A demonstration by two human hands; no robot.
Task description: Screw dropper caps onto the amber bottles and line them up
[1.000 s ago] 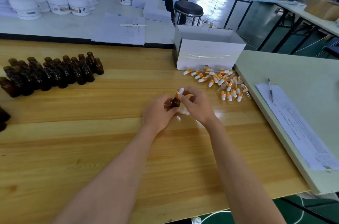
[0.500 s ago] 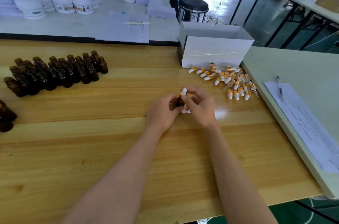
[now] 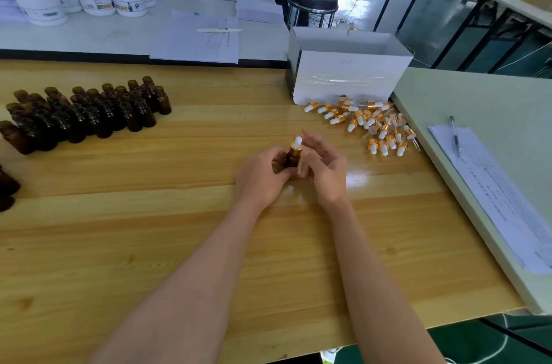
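Bottle (image 3: pixel 291 158) base behind left hand (image 3: pixel 263 177)

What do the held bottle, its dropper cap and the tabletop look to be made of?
The bottle: dark amber, glossy, likely glass, though tinted plastic is possible. The dropper cap: shiny gold collar, metal or metallised plastic, under a matte white bulb, probably rubber. The tabletop: pale wood planks with grain and knots, under a glossy seal that reflects light.
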